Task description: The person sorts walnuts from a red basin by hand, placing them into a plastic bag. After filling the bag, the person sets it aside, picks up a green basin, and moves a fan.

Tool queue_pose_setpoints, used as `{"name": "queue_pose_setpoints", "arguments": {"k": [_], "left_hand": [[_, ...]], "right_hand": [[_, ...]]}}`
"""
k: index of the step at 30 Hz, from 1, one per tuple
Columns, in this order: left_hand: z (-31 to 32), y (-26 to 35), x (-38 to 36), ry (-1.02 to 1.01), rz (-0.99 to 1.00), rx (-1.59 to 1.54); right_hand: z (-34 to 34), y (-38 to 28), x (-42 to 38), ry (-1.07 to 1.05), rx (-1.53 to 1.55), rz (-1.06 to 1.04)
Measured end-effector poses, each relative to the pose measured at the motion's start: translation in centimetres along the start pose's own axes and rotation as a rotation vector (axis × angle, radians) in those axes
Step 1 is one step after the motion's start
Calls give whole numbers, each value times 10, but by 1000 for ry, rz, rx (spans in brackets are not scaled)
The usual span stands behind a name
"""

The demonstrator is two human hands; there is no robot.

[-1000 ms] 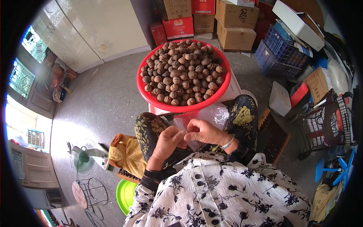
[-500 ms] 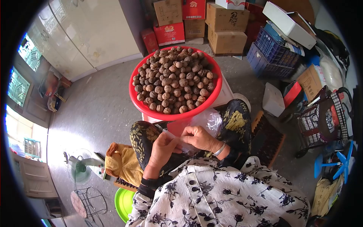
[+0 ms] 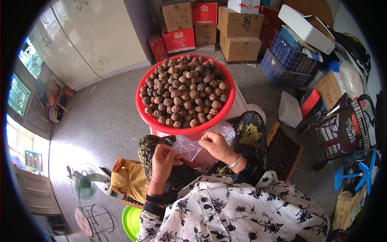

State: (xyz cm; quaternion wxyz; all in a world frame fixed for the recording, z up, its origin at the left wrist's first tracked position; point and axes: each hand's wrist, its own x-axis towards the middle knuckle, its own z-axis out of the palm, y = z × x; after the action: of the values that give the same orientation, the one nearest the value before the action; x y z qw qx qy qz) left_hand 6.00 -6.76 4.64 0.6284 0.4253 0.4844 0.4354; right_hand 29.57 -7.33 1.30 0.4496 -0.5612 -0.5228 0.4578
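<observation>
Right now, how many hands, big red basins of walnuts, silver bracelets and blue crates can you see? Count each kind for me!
Hands: 2
Big red basin of walnuts: 1
Silver bracelet: 1
Blue crates: 2
Total: 6

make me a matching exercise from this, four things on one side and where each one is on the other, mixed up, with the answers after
1. walnuts
2. plastic bag
3. bracelet
4. fan

A. on the wrist of the right hand
B. off to the person's left
C. heaped in the red basin
D. between the fingers of the left hand and those of the right hand

Right pairs: 1-C, 2-D, 3-A, 4-B
</observation>
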Motion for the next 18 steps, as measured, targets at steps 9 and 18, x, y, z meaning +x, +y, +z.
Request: {"name": "queue_pose_setpoints", "arguments": {"k": [9,18], "left_hand": [[-28,2,27,-19,28,87],[-30,-2,41,-43,-69,41]], "right_hand": [[-10,-39,33,104,-373,-358],[-10,-31,87,-29,-698,-240]]}}
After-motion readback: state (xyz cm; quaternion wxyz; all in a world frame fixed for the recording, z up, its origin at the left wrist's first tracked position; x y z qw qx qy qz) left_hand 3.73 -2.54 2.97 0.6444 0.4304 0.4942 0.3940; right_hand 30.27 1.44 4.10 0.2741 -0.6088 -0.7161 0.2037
